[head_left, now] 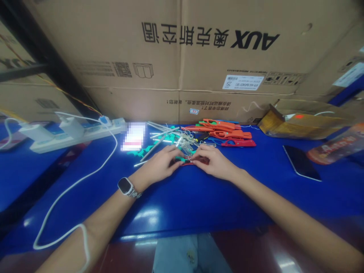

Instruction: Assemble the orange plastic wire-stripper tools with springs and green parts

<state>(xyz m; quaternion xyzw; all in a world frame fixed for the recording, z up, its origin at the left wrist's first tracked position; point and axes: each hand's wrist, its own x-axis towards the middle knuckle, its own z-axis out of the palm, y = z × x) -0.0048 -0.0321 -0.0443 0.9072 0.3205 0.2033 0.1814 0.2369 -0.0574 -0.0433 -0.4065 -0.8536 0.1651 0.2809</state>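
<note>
My left hand (162,167) and my right hand (217,163) meet over the blue table, fingers closed in a pinch at opposite ends of a slim dark red plastic part (187,163). A bit of teal and a small dark piece show in its middle; the fingers hide much of the rest. Just beyond my hands lies a loose heap of silver metal tubes (152,149), teal plastic pieces (136,153) and thin pale wires (187,144). Long orange and red plastic shells (239,142) are piled behind my right hand.
A large cardboard carton (199,76) walls off the back. A white power strip (57,140) with plugs and a loose white cable (85,176) is on the left. To the right are a phone (301,163), a bottle (338,146) and an open cardboard box (307,127).
</note>
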